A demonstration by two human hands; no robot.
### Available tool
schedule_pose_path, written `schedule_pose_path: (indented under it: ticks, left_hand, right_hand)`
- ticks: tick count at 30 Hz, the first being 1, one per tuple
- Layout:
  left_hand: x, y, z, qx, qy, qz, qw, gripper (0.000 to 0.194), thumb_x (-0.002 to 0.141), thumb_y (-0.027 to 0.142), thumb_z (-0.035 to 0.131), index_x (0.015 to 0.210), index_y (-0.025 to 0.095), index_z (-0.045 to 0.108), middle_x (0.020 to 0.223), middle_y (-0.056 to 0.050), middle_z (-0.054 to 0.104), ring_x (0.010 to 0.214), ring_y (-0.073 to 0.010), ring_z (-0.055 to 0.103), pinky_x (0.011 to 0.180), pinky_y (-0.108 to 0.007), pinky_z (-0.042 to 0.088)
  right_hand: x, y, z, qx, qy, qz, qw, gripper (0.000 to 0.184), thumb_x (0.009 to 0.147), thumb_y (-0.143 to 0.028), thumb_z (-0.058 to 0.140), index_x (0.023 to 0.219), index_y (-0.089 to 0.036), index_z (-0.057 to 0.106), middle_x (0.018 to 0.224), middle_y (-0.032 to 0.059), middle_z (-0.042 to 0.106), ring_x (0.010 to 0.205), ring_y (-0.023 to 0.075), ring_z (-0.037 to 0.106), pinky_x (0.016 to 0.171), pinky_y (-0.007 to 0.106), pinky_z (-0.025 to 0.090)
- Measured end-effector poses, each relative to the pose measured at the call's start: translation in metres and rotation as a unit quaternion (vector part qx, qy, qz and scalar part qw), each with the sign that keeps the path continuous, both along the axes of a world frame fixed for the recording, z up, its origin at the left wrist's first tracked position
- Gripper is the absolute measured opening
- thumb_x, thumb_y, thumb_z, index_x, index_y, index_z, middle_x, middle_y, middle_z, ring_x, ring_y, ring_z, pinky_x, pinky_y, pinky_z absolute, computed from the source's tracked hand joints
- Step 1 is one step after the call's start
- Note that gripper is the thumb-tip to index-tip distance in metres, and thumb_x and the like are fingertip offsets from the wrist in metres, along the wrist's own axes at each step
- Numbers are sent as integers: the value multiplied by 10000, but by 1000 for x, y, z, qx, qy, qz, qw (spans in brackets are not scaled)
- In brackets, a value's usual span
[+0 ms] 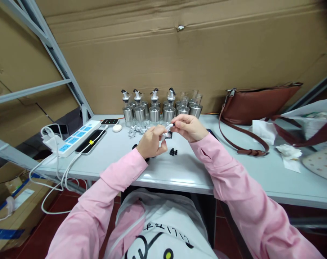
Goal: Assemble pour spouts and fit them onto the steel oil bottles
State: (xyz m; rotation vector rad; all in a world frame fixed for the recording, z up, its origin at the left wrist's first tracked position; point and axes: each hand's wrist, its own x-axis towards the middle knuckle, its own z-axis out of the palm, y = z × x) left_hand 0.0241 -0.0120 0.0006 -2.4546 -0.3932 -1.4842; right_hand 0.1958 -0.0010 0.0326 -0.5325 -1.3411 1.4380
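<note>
My left hand (154, 141) is closed around a grey-white pour spout (168, 127) above the table. My right hand (191, 128) pinches a small black piece (173, 124) at the tip of that spout. Just below the hands lies a little cluster of black plastic caps (173, 152). Loose grey-white spout parts (138, 129) are spread behind my left hand. Behind them stand glass bottles with metal sleeves (154, 114) in rows; several carry pour spouts with black flaps (154, 94), others have bare necks. Dark items under my left hand are mostly hidden.
To the left are a white power strip (78, 138), a phone (92, 141) with cables, a black device (110, 122) and a round white case (117, 128). A brown handbag (258, 106), tissues (289, 153) and a plastic bag (321, 158) lie right. Cardboard (142, 54) walls the back.
</note>
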Motion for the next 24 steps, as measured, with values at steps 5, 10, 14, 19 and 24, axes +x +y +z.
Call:
schedule_pose_path:
  ticks: [5, 10, 14, 19, 24]
  left_hand:
    - [9, -5, 4, 16, -17, 36, 999, 391, 731, 138, 405, 1103, 203, 304, 835, -34, 551, 699, -177, 551, 666, -328, 441]
    - [6, -5, 6, 49, -15, 70, 996, 317, 719, 142, 422, 1023, 208, 362, 853, -47, 584, 766, -198, 573, 708, -346, 424]
    - [3, -3, 5, 53, -6, 90, 995, 299, 705, 142, 410, 995, 210, 379, 803, -36, 585, 739, -201, 572, 694, -351, 417]
    - [2, -3, 1, 43, 7, 100, 994, 284, 701, 162, 422, 979, 207, 383, 808, -49, 597, 757, -219, 572, 681, -364, 415]
    - [1, -4, 1, 48, 22, 84, 995, 287, 716, 176, 433, 997, 207, 386, 832, -48, 613, 727, -208, 577, 699, -375, 411]
  right_hand:
    - [-1, -2, 1, -31, 33, 51, 998, 365, 534, -397, 835, 801, -210, 672, 622, -54, 592, 570, 62, 543, 616, 217, 488]
    - [-8, -8, 3, -64, 22, 119, 991, 358, 596, -447, 779, 792, -162, 687, 612, -42, 517, 514, 49, 465, 515, 196, 443]
    - [-9, -9, 3, -74, 30, 144, 986, 320, 615, -420, 765, 762, -147, 685, 620, -34, 485, 541, 58, 452, 525, 200, 432]
    - [-7, -10, 2, -83, 36, 161, 983, 276, 632, -382, 759, 735, -140, 678, 609, -36, 447, 560, 65, 441, 531, 196, 413]
    - [-8, -11, 0, -86, 35, 171, 981, 266, 641, -373, 736, 743, -136, 668, 600, -41, 408, 574, 83, 466, 555, 222, 427]
